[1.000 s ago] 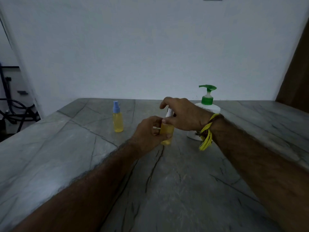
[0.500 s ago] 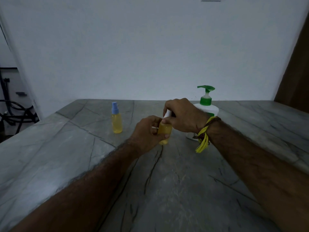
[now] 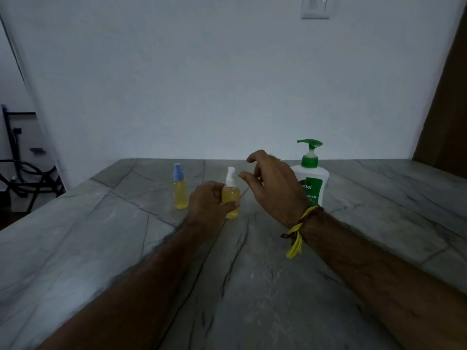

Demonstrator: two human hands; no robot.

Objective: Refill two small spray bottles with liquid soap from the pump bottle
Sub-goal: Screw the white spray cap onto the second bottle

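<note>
My left hand (image 3: 209, 200) grips a small spray bottle with a white top (image 3: 230, 195), full of yellow liquid, upright just over the grey stone counter (image 3: 126, 236). My right hand (image 3: 271, 188) hovers just right of the white nozzle, fingers spread, holding nothing. A second small spray bottle with a blue top (image 3: 180, 188), also yellow, stands alone to the left. The white pump bottle with a green pump (image 3: 310, 178) stands behind my right hand, its lower left hidden by it.
A white wall closes off the back of the counter, with a switch plate (image 3: 314, 7) high up. Black pipes and a stand (image 3: 22, 173) are past the counter's left edge. A brown door (image 3: 447, 109) is at the right.
My right hand has let go of the white top and pulled back to the right, fingers spreading. The white nozzle now shows uncovered. The left hand keeps its hold.
</note>
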